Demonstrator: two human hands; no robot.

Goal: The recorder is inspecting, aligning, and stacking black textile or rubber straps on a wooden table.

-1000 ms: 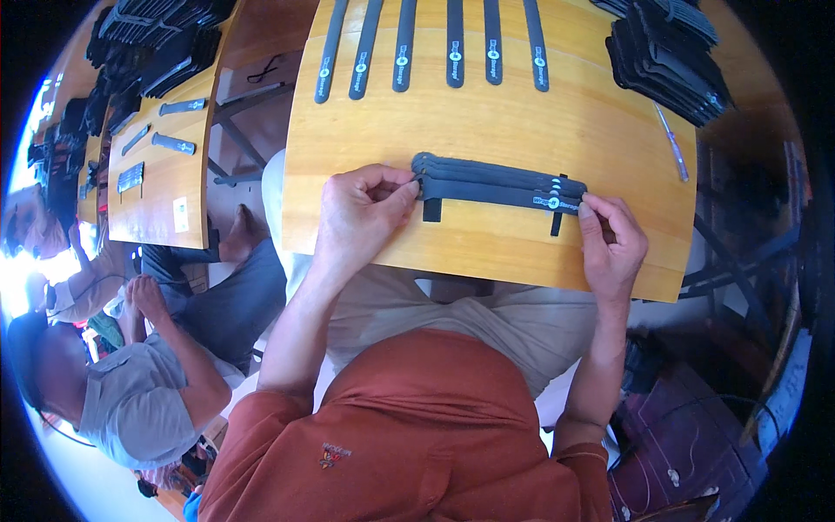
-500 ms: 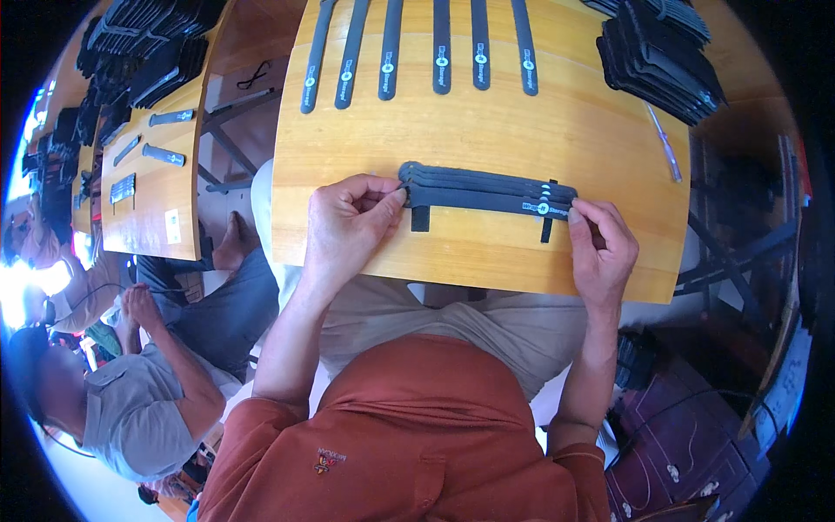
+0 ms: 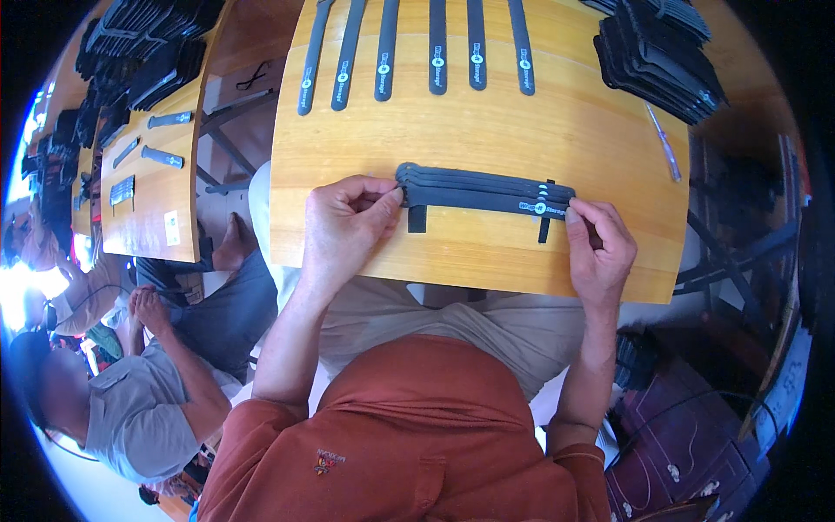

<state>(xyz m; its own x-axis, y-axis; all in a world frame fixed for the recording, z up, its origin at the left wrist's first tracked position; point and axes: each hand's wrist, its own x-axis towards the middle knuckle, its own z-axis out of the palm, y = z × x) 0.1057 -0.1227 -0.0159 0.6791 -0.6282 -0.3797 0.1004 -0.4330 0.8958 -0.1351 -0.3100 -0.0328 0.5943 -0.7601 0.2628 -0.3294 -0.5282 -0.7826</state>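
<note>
Straps (image 3: 478, 193) in dark grey lay in an overlapped stack near the front edge of my pale wooden tabletop (image 3: 365, 143), stretched crosswise in front of me, their edges stepped one behind another. My left hand (image 3: 352, 219) pinched the left end of the stack between thumb and forefinger, and my right hand (image 3: 602, 248) had the right end in the same kind of pinch, beside the pale print on the nearest strap. Two short black strips (image 3: 417, 219) stuck out from under the stack on my side, one near each end; the right one also showed a little beyond the far edge.

Farther off, six loose straps (image 3: 437, 56) lay side by side, pointing away from me, printed ends nearest, with a wider gap between the third and fourth. To their right rose a pile of black pieces (image 3: 657, 70), and a slim purple tool (image 3: 664, 143) lay near the right edge; I could not tell its kind.

On my left, a second tabletop (image 3: 183, 196) carried a few more grey pieces (image 3: 163, 157), and a co-worker (image 3: 143, 413) in a grey shirt sat beside it.
</note>
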